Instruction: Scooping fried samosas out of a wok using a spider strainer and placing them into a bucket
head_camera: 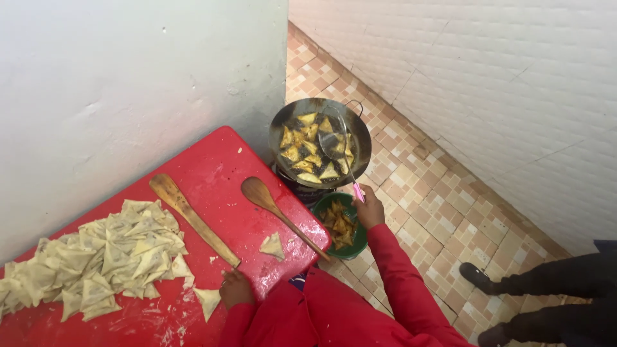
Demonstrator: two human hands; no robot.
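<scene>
- Right hand [370, 207] out over the floor beside the red counter [212, 167], fingers clamped on the pink handle of a wire skimmer [335, 144].
- Skimmer basket down in the round dark metal frying pan [319, 142], resting among golden triangular pastries [302, 151] in oil.
- Pan seated on a low burner on the tiled floor [424, 205], in the corner between grey wall and white tiled wall.
- Green round bowl [357, 241] just below the right hand, near the counter's edge, holding browned fried triangles [339, 225].
- Left hand [235, 288] resting on the counter at its near edge, fingers curled together; whether anything is pinched under them cannot be told.
- Long flat wooden spatula [193, 218] lying diagonally on the counter, its lower tip just beside the left hand.
- Round-bowled wooden spoon [276, 212] lying parallel, further right, its handle end reaching the counter's edge.
- Large heap of pale uncooked folded triangles [96, 257] on the left part of the counter.
- Two loose raw triangles apart from the heap: one [272, 245] near the spoon handle, one [207, 301] just left of the left hand.
- Red sleeves on both arms.
- Another person's dark trouser legs and shoes [546, 302] on the floor at far right, well apart.
</scene>
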